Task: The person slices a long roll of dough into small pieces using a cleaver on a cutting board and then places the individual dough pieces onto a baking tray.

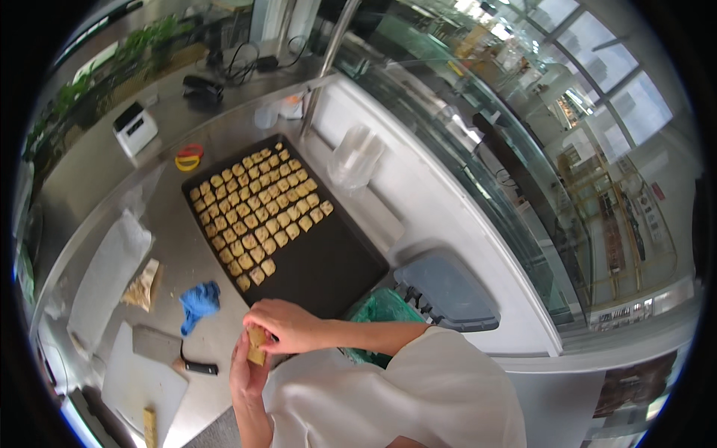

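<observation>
My left hand (246, 367) holds a short row of sliced dough pieces (256, 346) from below. Over its upper end are the fingers of my right hand (288, 325), also gripping the dough. Both hands are beside the near corner of a dark baking tray (330, 269). Rows of small, speckled dough pieces (252, 213) fill the tray's far and left parts; its near right part is bare. Left of my hands, a cleaver (159, 343) with a black handle lies partly on a white cutting board (131, 372). A strip of dough (149, 425) rests on that board.
A blue cloth (200, 302), an opened packet (144, 287) and whitish sheeting (112, 274) lie on the metal table. Red and yellow tape rolls (189, 157) are beyond. A green-lined bin (386, 308) with a grey lid (451, 291) stands at my right, before a white-framed glass display case (470, 235).
</observation>
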Demonstrator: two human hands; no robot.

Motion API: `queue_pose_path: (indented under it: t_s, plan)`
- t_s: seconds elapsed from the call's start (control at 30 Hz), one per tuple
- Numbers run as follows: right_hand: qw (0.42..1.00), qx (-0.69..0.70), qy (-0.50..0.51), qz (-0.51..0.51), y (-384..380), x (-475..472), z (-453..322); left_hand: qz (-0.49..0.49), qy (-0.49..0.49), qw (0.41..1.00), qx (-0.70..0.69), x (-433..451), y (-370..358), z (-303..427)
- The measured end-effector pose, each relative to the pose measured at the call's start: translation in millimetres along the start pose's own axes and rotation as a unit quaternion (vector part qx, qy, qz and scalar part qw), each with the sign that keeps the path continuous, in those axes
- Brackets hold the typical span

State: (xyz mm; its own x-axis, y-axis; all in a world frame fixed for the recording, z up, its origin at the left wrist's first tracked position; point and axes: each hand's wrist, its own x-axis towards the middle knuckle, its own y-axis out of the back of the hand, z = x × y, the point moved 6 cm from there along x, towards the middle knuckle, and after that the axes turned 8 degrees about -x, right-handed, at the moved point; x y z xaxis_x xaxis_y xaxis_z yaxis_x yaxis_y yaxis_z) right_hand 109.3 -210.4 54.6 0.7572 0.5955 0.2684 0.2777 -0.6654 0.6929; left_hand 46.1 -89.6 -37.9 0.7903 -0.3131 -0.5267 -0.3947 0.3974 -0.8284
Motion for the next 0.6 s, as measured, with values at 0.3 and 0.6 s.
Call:
queue_pose_path:
  t_s: [0.3,0.6]
  plan:
    - [0.993,0.069,-0.098,-0.005,3,-3,16,0.014,0.009,0.999,0.035,-1,-11,4]
    - [0.981,-0.115,-0.159,-0.001,-8,-18,201,0.042,0.004,0.999,0.016,-5,2,-2]
